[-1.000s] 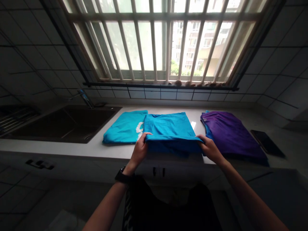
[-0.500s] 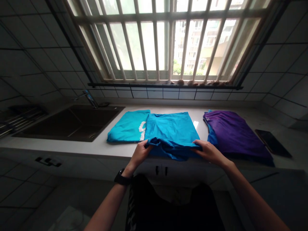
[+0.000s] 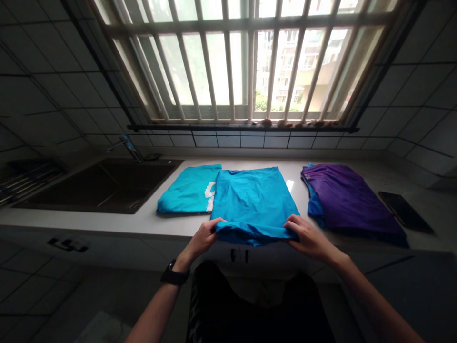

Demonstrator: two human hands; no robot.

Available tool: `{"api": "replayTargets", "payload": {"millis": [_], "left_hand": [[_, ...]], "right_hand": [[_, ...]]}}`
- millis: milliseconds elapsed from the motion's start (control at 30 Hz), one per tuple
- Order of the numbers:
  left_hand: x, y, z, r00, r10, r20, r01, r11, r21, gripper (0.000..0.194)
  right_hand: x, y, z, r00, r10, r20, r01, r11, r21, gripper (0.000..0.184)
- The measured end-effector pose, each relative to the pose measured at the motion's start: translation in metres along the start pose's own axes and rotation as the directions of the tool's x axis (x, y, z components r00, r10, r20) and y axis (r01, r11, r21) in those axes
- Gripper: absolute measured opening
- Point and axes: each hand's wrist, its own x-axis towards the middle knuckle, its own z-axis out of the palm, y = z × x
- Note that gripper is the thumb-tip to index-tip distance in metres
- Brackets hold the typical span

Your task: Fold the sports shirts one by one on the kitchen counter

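The blue T-shirt I am working lies flat on the counter between my hands, its folded near edge gripped by my left hand and right hand; a teal shirt lies beyond the left, a purple shirt beyond the right.

The T-shirt I'm holding is plain bright blue, a shade deeper than the turquoise shirt to my left, which carries a white print. The purple garment on my right shows a blue layer beneath it. The worktop is pale, the sink dark brown-black, the phone black. My watch is black too, and the wall tiles look grey in the shade, with dark grout lines.
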Motion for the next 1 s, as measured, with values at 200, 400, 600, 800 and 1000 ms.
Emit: {"api": "replayTargets", "payload": {"millis": [200, 400, 600, 800, 1000], "left_hand": [[0.001, 0.021, 0.019, 0.976, 0.048, -0.211, -0.037, 0.998, 0.056, 0.027], [0.006, 0.043, 0.018, 0.921, 0.121, -0.37, -0.1, 0.992, 0.077, 0.018], [0.0, 0.045, -0.002, 0.816, 0.069, -0.573, -0.067, 0.997, 0.025, 0.025], [0.005, 0.073, -0.014, 0.791, -0.016, -0.612, -0.02, 0.998, -0.052, 0.035], [0.088, 0.074, -0.045, 0.828, -0.054, -0.558, -0.007, 0.994, -0.106, 0.038]], "right_hand": [[0.009, -0.059, 0.05, 0.964, 0.028, -0.264, -0.065, 0.989, -0.131, 0.082], [0.039, -0.055, 0.051, 0.941, 0.044, -0.336, -0.1, 0.984, -0.15, 0.019], [0.031, -0.021, 0.013, 0.949, 0.16, -0.27, -0.133, 0.984, 0.118, 0.025], [0.036, -0.031, -0.039, 0.953, 0.296, -0.065, -0.229, 0.845, 0.483, 0.026], [0.102, 0.01, -0.091, 0.958, 0.284, 0.047, -0.272, 0.84, 0.469, 0.027]]}}
